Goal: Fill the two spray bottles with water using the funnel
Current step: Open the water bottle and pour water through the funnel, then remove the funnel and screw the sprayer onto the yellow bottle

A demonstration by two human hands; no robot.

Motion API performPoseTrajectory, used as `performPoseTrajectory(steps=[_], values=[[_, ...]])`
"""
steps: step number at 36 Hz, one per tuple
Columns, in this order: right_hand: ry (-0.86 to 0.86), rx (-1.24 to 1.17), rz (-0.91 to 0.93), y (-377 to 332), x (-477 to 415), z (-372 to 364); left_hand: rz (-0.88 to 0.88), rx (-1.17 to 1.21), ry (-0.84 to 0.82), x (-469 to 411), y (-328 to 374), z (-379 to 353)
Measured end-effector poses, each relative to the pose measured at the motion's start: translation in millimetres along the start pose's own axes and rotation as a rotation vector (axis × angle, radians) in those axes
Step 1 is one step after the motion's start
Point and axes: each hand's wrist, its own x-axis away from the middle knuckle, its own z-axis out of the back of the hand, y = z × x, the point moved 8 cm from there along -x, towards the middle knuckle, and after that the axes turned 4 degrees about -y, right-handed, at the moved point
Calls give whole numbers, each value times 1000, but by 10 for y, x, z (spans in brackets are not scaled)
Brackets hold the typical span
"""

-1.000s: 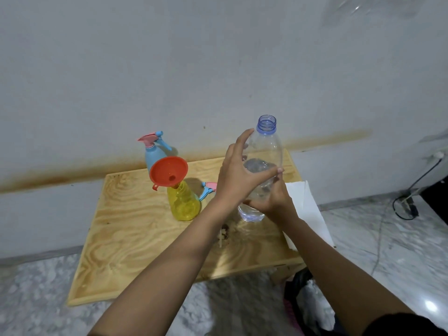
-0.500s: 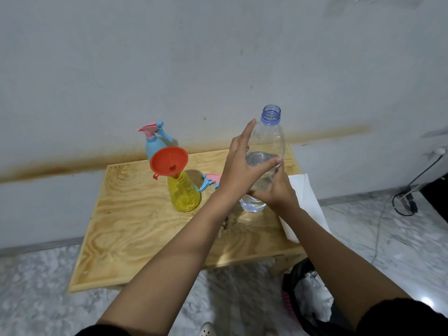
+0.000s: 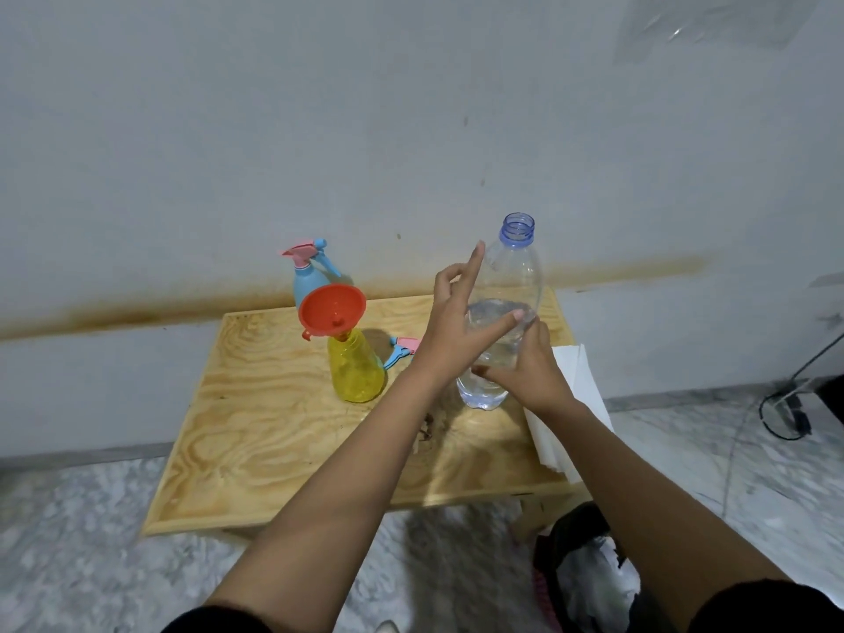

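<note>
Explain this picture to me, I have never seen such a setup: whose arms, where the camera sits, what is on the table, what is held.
No machine here: a person works bare-handed, and the one camera sits on their head, looking forward and down. On the wooden table stand a yellow spray bottle with an orange funnel in its neck and a blue spray bottle behind it; a loose spray head lies beside the yellow one. The right hand grips an uncapped clear bottle partly full of water; the left hand rests against its side, thumb across the front.
</note>
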Motion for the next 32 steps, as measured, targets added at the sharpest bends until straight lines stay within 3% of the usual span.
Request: performPoseTrajectory(steps=[9, 18, 32], values=[[-59, 137, 11, -97, 71, 65, -12, -267, 29, 46, 115, 86], [-138, 278, -130, 5, 210, 43, 33, -563, -24, 250, 133, 108], [-297, 492, -181, 30, 576, -421, 355, -878, -124, 1193, -724, 580]])
